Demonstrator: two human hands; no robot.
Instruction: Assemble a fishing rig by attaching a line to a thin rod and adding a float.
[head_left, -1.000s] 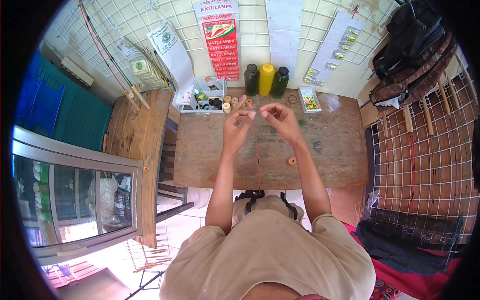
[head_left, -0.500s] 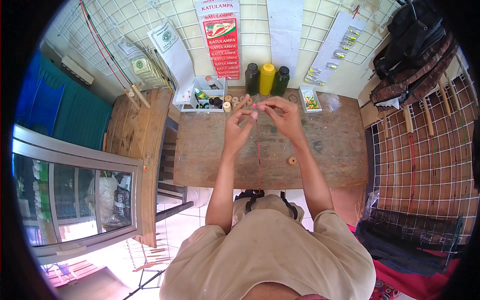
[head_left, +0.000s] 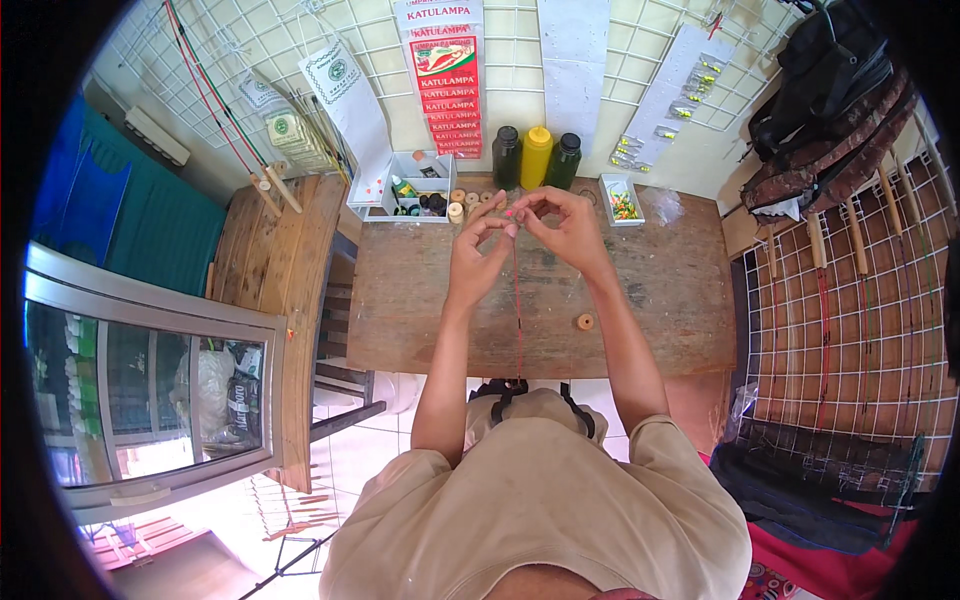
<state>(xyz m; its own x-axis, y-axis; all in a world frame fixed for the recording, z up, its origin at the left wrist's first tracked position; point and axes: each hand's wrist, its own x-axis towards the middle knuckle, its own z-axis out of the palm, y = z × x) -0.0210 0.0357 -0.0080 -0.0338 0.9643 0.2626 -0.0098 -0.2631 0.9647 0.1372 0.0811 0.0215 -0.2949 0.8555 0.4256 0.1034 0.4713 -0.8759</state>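
Note:
A thin red rod (head_left: 518, 300) with a bright pink tip (head_left: 510, 213) runs from my fingers back toward my lap, above the wooden table (head_left: 420, 320). My left hand (head_left: 480, 258) pinches it just below the tip, thumb against fingers. Close beside it, my right hand (head_left: 565, 230) has thumb and forefinger pressed together at the tip; whatever lies between them is too small to make out. Below the right hand, a small wooden ring (head_left: 585, 322) lies on the table. Several wooden spools (head_left: 456, 213) stand just beyond my left fingers.
Two dark bottles (head_left: 506, 160) and a yellow bottle (head_left: 536, 160) stand by the wall. A white divided box (head_left: 405, 213) holds small bottles at the back left; a white tray (head_left: 622, 200) with small colourful pieces sits back right. A glass-fronted cabinet (head_left: 160, 400) is at left.
My right thumb and forefinger have shifted slightly and curl a little more at the pink tip. My left hand stays almost where it was, holding the rod.

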